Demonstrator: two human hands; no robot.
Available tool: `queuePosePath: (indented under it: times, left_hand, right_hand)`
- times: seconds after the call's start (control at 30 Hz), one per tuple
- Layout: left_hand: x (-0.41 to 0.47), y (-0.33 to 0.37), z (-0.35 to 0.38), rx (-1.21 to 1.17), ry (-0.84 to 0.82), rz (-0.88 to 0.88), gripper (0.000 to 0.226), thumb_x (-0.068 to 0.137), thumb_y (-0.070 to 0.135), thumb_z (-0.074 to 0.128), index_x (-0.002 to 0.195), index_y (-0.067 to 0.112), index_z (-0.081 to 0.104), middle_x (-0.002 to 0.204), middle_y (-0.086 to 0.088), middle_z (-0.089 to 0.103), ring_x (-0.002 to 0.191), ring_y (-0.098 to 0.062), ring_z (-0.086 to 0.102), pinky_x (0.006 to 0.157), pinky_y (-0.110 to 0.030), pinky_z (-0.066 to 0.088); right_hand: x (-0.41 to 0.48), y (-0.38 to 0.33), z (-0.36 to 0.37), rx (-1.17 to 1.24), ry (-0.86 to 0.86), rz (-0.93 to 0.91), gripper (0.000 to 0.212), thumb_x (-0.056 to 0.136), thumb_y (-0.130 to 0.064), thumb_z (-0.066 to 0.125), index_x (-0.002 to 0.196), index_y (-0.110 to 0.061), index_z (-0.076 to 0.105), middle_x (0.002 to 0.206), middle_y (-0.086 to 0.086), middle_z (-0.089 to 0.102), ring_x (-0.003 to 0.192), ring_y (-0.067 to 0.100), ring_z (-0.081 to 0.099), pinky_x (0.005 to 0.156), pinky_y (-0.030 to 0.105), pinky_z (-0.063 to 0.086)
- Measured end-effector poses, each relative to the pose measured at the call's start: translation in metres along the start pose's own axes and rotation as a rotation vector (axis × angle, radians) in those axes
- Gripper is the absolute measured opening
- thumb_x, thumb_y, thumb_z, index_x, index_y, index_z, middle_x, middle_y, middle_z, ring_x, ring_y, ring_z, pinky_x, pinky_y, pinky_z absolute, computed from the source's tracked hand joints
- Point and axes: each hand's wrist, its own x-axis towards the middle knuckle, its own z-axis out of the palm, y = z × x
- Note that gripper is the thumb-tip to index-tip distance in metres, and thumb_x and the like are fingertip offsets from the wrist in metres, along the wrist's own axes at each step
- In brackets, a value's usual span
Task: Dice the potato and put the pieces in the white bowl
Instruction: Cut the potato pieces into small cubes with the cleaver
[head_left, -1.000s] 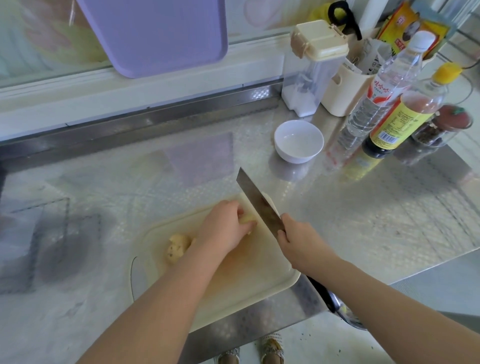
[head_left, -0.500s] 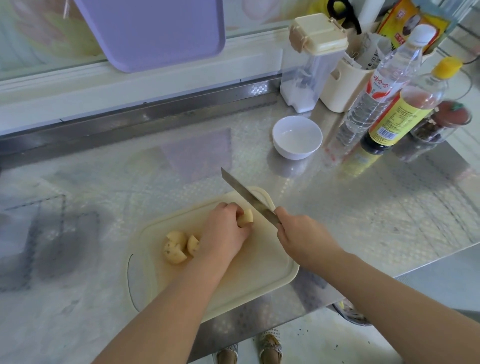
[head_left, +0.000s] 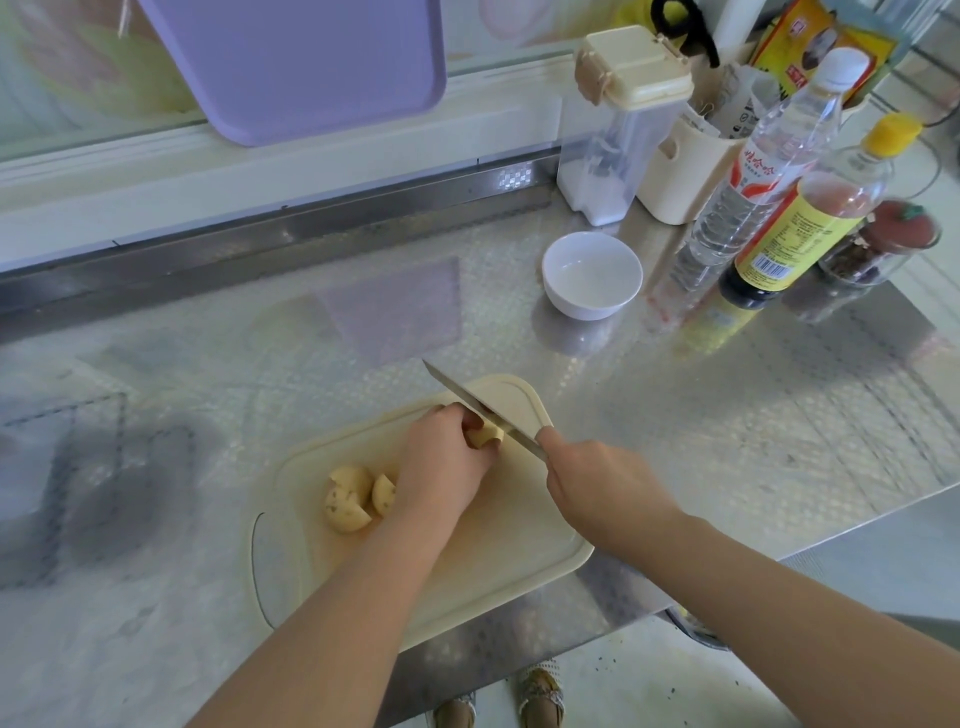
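Regrettably, the bottle label (head_left: 756, 174) blurs unreadably; the left hand (head_left: 447, 462) curls over a potato piece (head_left: 487, 435), and the right hand (head_left: 597, 483) grips the knife (head_left: 475, 407), seemingly touching it.

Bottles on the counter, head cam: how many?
2. A clear bottle with a white cap stands right of the white bowl; a yellow-capped bottle stands right of that. The red-lidded jar isn't counted. Clutter behind may hide more.

We've got bare counter (head_left: 519, 343) between cutting board (head_left: 498, 545) and white bowl (head_left: 589, 306); clear bottle (head_left: 748, 182) just right of bowl, lidded canister (head_left: 608, 150) close behind it.
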Motion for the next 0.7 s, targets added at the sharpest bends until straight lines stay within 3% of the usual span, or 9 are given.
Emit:
queuePosePath:
  times: [0.53,0.7]
  left_hand:
    - [0.000,-0.002,0.001,-0.024,0.010,0.016,0.027,0.078,0.034,0.078,0.099,0.019,0.070,0.092,0.003,0.069,0.086,-0.017,0.064,0.074,-0.031,0.050]
    - [-0.006,-0.004,0.004,0.010,-0.005,0.069,0.027,0.083,0.032,0.072,0.106,0.020,0.065,0.103,0.005,0.059,0.089,-0.015,0.060,0.073,-0.024,0.044]
  right_hand:
    - [0.014,-0.005,0.011,-0.036,-0.062,0.027,0.023,0.100,-0.011,0.036,0.122,-0.018,0.038,0.067,-0.001,0.037,0.061,0.028,0.045,0.059,0.036,0.040]
    - [0.017,-0.002,0.010,0.148,-0.071,0.079,0.017,0.103,-0.020,0.036,0.118,-0.015,0.040,0.075,0.004,0.049,0.074,0.032,0.059,0.067,0.045,0.053]
